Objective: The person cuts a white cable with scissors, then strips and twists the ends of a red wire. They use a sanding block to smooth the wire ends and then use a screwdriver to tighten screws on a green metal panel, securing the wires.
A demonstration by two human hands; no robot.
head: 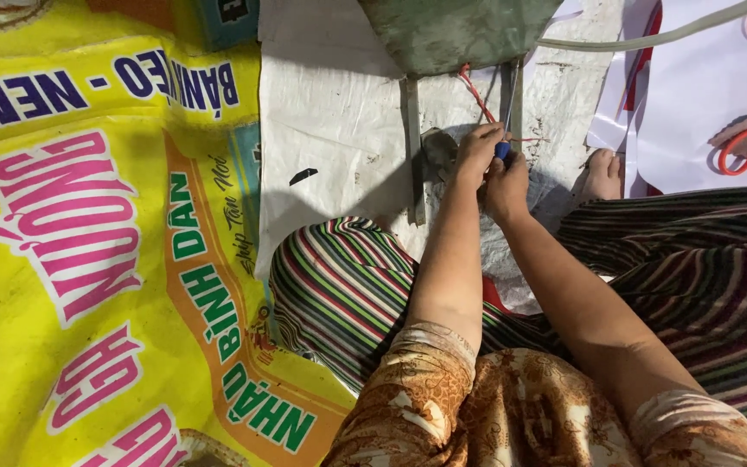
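So you've got your left hand [475,149] curled around something just beside the rusty round metal part [437,151], fingers bunched together, though what they actually pinch is hard to say. Your right hand [507,183] is clamped on the blue-handled tool [503,150], which sits right between both sets of fingertips, its thin shaft pointing up toward the grey-green metal body [456,30]. The thin red wire [475,93] runs from above your fingers down to them. I'd keep the tool straight in line with whatever it's seated in and steady the wire with the left so it doesn't slip. The tool tip is hidden behind your knuckles, the metal body is cut off up top, and the pale hose [650,36] leaves the frame
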